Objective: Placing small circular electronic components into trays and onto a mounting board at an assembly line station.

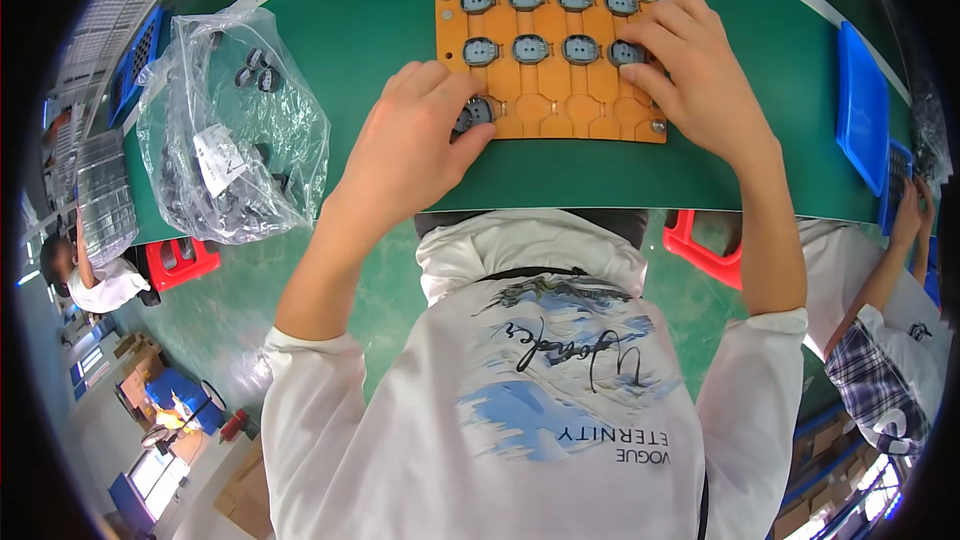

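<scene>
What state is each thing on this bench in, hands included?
Orange tray: upper two rows filled.
Left hand: curled around a dark part.
Right hand: bent over the second row's rightmost gray part.
Plastic bag: crumpled, holding loose dark parts; opening unclear.
Blue tray at right: tilt unclear.

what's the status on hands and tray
Left hand holding front-left part. Right hand at middle-row right-end part. Tray: back row filled. Bag off left.
</scene>
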Demonstrator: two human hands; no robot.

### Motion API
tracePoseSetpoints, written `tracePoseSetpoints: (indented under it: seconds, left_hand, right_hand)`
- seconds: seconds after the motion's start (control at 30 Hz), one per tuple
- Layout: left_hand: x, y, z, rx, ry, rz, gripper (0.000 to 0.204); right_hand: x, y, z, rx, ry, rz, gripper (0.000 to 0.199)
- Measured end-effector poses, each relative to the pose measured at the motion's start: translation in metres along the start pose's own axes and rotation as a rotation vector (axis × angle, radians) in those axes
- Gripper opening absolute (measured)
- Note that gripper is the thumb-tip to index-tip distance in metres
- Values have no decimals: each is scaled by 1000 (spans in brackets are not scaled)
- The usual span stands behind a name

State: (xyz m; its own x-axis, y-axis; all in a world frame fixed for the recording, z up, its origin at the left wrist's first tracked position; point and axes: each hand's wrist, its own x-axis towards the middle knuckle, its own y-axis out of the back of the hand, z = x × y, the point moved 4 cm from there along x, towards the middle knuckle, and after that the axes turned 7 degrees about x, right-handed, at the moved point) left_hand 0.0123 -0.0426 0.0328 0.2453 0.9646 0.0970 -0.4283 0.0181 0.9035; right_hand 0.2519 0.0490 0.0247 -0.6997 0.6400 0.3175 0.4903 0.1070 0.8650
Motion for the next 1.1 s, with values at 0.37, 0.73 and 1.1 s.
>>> tracePoseSetpoints:
  seconds: [0.37,0.73,1.1]
  left_hand:
    - [8,-1,-7,-92,-166,-19,33]
    - [5,1,-10,-106,-192,-82,36]
    - [5,-4,-10,-148,-190,-27,33]
  right_hand:
    - [13,8,-4,-8,24,-191,27]
    - [21,4,-8,-114,-1,-298,30]
    - [3,-20,-30,-2,61,-90,51]
